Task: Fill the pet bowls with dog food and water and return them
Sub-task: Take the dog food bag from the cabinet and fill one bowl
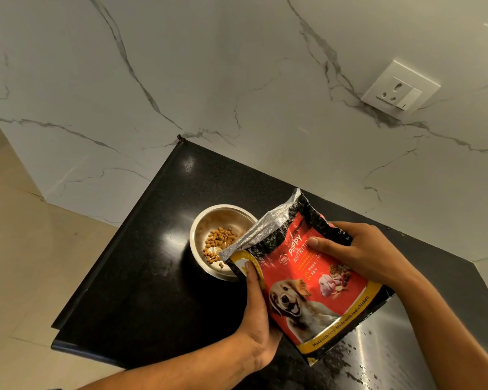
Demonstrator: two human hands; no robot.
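A red and black dog food bag (307, 280), printed with a puppy, is tilted with its open silver mouth over a steel pet bowl (200, 226). The bowl stands on the black countertop (141, 299) and holds a small heap of brown kibble (219, 242). My left hand (258, 327) grips the bag's lower left edge, thumb on the front. My right hand (358, 251) holds the bag's upper right side, with the thumb pressed on the red panel. The bag covers the bowl's right rim.
A white marble wall rises behind the counter, with a white power socket (400, 90) at upper right. The counter's left edge drops to beige floor tiles (26, 263). Water drops lie on a steel surface (378, 358) at lower right.
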